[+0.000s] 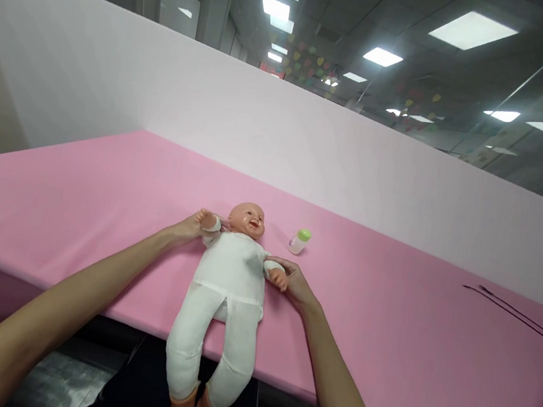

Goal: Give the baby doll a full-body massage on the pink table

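Observation:
A baby doll [232,265] in a white top and white trousers lies on its back on the pink table, its lower legs over the front edge. My left hand [189,228] is at the doll's raised arm on the left, its fingers mostly hidden behind that arm and shoulder. My right hand [296,284] is closed around the doll's other arm near the shoulder, thumb and fingers partly covered by the sleeve. The doll's face is turned up and slightly to the right.
A small bottle with a green cap [299,241] lies tilted right of the doll's head. Thin black cords [523,316] lie at the far right of the pink table [387,314]. A white wall [263,121] with glass above it runs along the back.

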Motion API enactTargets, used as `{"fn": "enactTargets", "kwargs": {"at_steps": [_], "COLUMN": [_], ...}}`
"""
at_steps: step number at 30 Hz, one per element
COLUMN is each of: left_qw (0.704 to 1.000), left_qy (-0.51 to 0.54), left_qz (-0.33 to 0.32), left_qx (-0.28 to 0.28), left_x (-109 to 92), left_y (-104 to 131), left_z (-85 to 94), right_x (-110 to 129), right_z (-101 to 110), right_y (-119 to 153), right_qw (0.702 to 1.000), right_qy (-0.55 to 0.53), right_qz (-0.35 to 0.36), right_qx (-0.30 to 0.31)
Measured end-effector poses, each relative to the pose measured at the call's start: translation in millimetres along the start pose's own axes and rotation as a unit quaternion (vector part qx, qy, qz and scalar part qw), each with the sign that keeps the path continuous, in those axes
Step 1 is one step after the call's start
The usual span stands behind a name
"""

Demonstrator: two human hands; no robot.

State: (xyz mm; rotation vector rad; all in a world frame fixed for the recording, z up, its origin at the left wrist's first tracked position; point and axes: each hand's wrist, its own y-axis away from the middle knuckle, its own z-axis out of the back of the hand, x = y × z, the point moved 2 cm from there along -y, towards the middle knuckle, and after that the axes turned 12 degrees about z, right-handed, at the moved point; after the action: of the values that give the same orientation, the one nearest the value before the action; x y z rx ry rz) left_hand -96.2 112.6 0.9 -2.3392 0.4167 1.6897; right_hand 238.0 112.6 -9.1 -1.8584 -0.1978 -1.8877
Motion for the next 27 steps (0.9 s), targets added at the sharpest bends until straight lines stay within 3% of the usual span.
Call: {"fn": "enactTargets", "kwargs": {"at_steps": [4,7,10,15,22,24,27], "left_qw": [0.997,0.991,0.989,0.994,0.976,0.966,0.975], "left_qy": [-0.008,-0.005,-0.011,-0.061,-0.198,-0.231,-0.205], "left_qz": [-0.006,0.007,-0.001,-0.050,-0.044,-0.037,-0.037], "left_qx": [-0.071,-0.134,-0.149,-0.076,0.082,0.108,0.072], "left_x": [10.2,19.6,22.4,9.4,-7.3,-7.0,-4.6], "left_y": [-8.6,-14.0,-17.4,-13.8,-1.0,-0.6,-2.0], "left_z": [8.1,15.1,18.0,14.7,11.4,12.2,14.1], "right_x": [-4.0,-6.7,-8.3,-6.3,-5.5,-6.6,-7.6], "right_z": [2.1,3.0,3.8,5.0,6.3,6.1,4.6], "right_y": [-0.2,-1.3,-2.2,-1.4,-5.5,-5.7,-4.0], "right_qw": [0.998,0.998,0.999,1.000,0.994,0.996,1.000], "right_qy": [-0.043,-0.052,-0.043,-0.004,0.041,0.041,0.016], "right_qz": [-0.018,-0.021,-0.020,-0.001,0.060,0.053,0.024], "right_qx": [-0.033,-0.021,-0.012,-0.012,0.087,0.064,-0.005]}}
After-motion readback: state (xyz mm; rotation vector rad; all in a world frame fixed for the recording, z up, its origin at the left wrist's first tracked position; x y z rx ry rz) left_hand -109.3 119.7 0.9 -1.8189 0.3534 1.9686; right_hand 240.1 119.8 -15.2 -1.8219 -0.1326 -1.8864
